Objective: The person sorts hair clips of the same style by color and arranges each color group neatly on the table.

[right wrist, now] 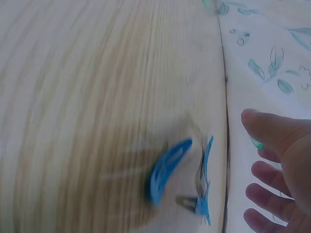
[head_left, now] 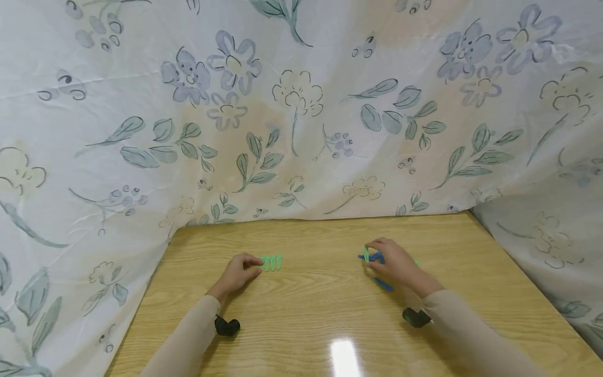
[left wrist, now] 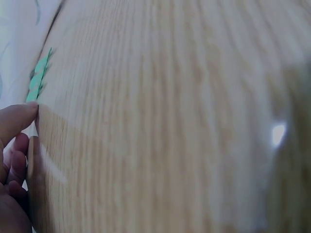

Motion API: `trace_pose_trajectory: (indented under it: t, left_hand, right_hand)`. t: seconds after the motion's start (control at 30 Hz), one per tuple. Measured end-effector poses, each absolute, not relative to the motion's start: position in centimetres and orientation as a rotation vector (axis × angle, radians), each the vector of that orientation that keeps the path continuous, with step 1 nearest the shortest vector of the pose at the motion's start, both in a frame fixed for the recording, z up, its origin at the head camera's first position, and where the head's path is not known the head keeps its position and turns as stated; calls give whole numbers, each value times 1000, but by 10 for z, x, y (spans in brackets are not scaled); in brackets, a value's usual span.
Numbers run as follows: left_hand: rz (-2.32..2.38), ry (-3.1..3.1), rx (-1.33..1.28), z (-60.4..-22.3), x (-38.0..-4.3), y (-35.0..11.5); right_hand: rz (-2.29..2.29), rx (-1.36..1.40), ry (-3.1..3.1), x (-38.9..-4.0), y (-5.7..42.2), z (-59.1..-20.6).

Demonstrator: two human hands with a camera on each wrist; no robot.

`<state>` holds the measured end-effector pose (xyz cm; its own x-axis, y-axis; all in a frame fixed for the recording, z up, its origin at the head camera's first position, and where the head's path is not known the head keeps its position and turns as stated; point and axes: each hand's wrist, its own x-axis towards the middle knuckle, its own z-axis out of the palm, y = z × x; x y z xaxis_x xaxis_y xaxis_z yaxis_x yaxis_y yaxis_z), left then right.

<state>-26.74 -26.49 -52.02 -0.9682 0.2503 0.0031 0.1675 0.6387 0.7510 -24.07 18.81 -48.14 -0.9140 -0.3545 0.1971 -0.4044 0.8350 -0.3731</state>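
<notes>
Right hand [head_left: 395, 264] has one green snap hair clip [head_left: 366, 254] pinched between thumb and index fingertips, grip narrow, clip upright just above the tabletop [head_left: 306, 309]. Right wrist view agrees: a bit of green shows between thumb and index, other fingers loosely bent and clear of it.

Blue hair clips [head_left: 377, 257] sit right by that hand, bunched; can't count them from here. A lone blue clip [head_left: 383, 285] lies apart from the bunch, on the person's side, near the heel of the hand. Small green piece [head_left: 416, 263] just past the back of the hand, mostly hidden.

Left hand [head_left: 237, 271] is at the left end of a row of green clips [head_left: 273, 263], about four, side by side. Fingertips at the end clip; can't tell whether that grip is pinching or just touching. Row is well apart from the blue bunch.

Black wrist units on both wrists, light sleeves [head_left: 188, 335], floral cloth [head_left: 301, 183] behind the tabletop.
</notes>
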Motion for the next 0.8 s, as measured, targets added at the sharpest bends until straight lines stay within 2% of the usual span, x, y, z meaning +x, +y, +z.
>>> trace_pose_trajectory:
  t: [0.47, 0.8]
  left_hand:
    - [1251, 2752, 378, -525, -267, -266]
    - [1259, 2753, 399, -524, -266, -268]
  right_hand:
    - [761, 725, -2905, -243, 146, -488]
    - [829, 656, -2966, -242, 118, -489]
